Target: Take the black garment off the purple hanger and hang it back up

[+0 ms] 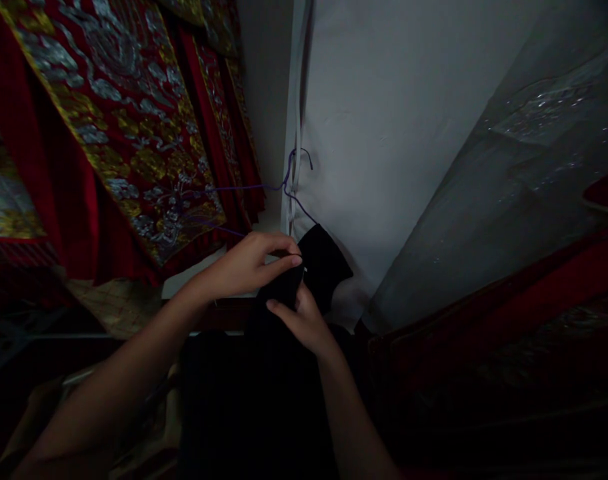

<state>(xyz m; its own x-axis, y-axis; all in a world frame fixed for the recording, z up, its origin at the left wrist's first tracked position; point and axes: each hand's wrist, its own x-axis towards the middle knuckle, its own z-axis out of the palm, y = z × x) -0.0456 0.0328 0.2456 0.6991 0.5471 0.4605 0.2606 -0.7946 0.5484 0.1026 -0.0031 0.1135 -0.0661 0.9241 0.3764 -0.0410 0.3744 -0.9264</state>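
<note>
Both hands are closed on a black cloth [326, 260] in the middle of the head view. My left hand [251, 263] pinches the cloth's upper edge between thumb and fingertips. Just below and to the right, my right hand [307, 322] grips the same cloth, its thumb lying over the front and its fingers partly hidden behind. A small white speck shows near the left fingertips, too small to name. Beyond the hands, a thin purple cord [244, 187] loops around a pale vertical cable [298, 100]. One strand runs down to the top of the black cloth.
Red cloth hangings [134, 133] with gold and silver embroidery hang at the left. A white wall [384, 100] stands ahead. Clear plastic sheeting [484, 200] slants down the right side, above dark red fabric [509, 300]. The lower part of the view is very dark.
</note>
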